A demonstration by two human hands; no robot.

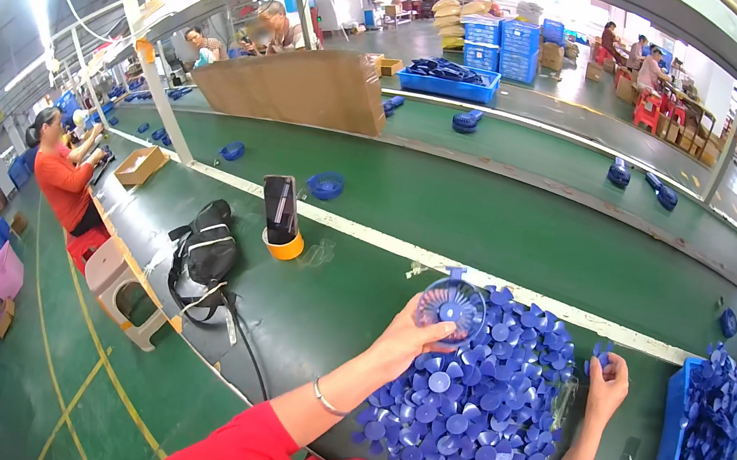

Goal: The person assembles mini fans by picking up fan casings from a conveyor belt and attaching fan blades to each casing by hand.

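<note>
My left hand [415, 340] grips a round blue fan housing [451, 310] with a ribbed grille, held above the left edge of a heap of parts. Between the fingertips of my right hand [608, 382] is a small blue fan blade [599, 353], just right of the heap. Many more blue fan blades [465, 412] lie piled on the dark green table in front of me, spread between my two forearms.
A blue bin [673, 427] full of blades stands at the right. Left are a black backpack [208, 247] and a phone [279, 203] on a yellow tape roll [285, 246]. Beyond runs a green conveyor [451, 200] with blue housings. A person in red [65, 179] sits farther left.
</note>
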